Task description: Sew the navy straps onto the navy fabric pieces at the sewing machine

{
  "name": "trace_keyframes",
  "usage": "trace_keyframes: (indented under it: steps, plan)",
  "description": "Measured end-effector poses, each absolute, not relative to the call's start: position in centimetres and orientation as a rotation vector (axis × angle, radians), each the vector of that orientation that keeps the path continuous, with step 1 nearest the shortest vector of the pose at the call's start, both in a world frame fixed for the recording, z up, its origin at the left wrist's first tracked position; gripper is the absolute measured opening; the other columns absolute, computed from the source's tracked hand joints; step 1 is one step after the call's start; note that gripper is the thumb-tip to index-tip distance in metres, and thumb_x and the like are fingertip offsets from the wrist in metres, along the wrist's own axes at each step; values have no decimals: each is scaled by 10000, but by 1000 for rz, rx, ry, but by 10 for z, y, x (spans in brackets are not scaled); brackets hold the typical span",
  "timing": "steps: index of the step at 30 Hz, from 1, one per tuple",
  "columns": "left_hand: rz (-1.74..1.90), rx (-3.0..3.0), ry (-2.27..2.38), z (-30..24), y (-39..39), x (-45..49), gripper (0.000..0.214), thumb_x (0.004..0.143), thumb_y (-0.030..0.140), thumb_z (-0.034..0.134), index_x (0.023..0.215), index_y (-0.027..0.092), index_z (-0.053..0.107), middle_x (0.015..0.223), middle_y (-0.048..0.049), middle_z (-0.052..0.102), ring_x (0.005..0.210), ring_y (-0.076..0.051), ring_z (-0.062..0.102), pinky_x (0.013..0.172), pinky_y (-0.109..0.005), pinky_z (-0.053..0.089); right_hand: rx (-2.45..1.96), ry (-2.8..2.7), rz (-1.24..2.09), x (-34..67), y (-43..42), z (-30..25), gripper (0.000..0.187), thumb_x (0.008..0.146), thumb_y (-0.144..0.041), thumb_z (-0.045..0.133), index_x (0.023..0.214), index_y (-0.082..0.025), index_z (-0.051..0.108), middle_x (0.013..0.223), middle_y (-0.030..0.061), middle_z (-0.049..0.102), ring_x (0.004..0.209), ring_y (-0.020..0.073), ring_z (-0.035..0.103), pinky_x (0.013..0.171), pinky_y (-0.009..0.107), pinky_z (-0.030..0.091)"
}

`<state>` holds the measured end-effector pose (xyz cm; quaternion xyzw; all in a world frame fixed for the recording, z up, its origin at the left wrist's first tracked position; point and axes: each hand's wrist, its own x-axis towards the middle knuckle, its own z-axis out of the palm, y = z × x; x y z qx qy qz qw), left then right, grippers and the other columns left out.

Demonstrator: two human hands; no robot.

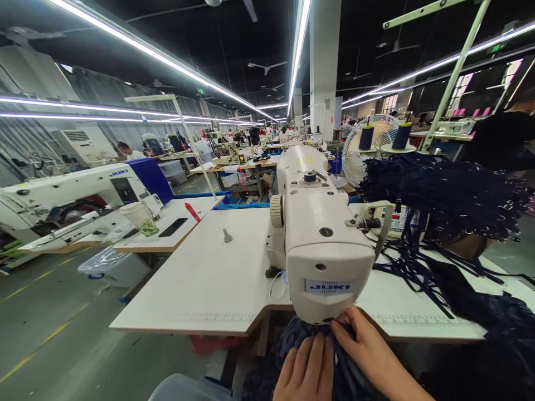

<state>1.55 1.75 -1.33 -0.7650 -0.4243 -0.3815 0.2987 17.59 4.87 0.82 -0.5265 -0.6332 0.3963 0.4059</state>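
While the left hand lays close-set fingers on bunched navy fabric below the JUKI sewing machine, the right hand curls narrowly beside it; whether either grips cannot be told. Flattening folds and keeping fingertips clear of the machine seems wise. The desk has a notched front edge there, with more room leftward than among the navy straps.

Matt cloth, glossy sewing machine, smooth tabletop
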Motion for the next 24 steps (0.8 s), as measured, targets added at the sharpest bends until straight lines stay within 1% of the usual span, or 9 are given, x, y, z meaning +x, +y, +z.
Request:
trace_keyframes:
  steps: [4, 8, 11, 15, 19, 24]
  plan:
    - [-966, -1961, -1201, -11, 15, 20, 367, 1010, 238, 325, 968, 254, 689, 933, 99, 749, 851, -68, 637, 771, -298, 373, -1322, -1606, 999, 176, 52, 10, 153, 917, -343, 461, 988, -218, 512, 928, 64, 676, 935, 232, 650, 826, 323, 500]
    - [-943, -1941, -1228, -10, 14, 20, 363, 1010, 258, 323, 978, 237, 683, 925, 87, 752, 861, -67, 628, 775, -312, 356, -1357, -1597, 968, 175, 56, 9, 126, 889, -328, 471, 940, -225, 522, 897, 70, 708, 901, 245, 668, 792, 334, 507]
    - [-938, -1977, -1227, -10, 15, 19, 364, 1011, 267, 318, 990, 237, 679, 935, 80, 752, 877, -68, 628, 780, -321, 352, -1408, -1598, 944, 174, 57, 9, 140, 869, -333, 470, 926, -223, 534, 896, 80, 721, 861, 251, 677, 755, 345, 507]
    - [-950, -1995, -1243, -11, 15, 19, 355, 1012, 268, 325, 991, 248, 679, 951, 86, 750, 885, -71, 628, 785, -325, 351, -1449, -1610, 943, 174, 57, 12, 168, 855, -360, 441, 898, -218, 520, 884, 91, 711, 848, 263, 676, 747, 363, 502]
    - [-944, -1976, -1252, -11, 15, 20, 346, 1011, 253, 332, 981, 249, 677, 935, 94, 752, 883, -71, 627, 795, -318, 359, -1470, -1635, 979, 174, 58, 11, 200, 852, -371, 409, 925, -213, 507, 891, 94, 697, 836, 269, 665, 726, 367, 489]
    - [-952, -1981, -1257, -10, 15, 21, 346, 1010, 248, 339, 968, 246, 683, 928, 88, 754, 864, -72, 634, 810, -309, 348, -1484, -1638, 993, 175, 60, 7, 212, 857, -383, 392, 935, -215, 494, 920, 100, 691, 859, 280, 651, 743, 387, 463]
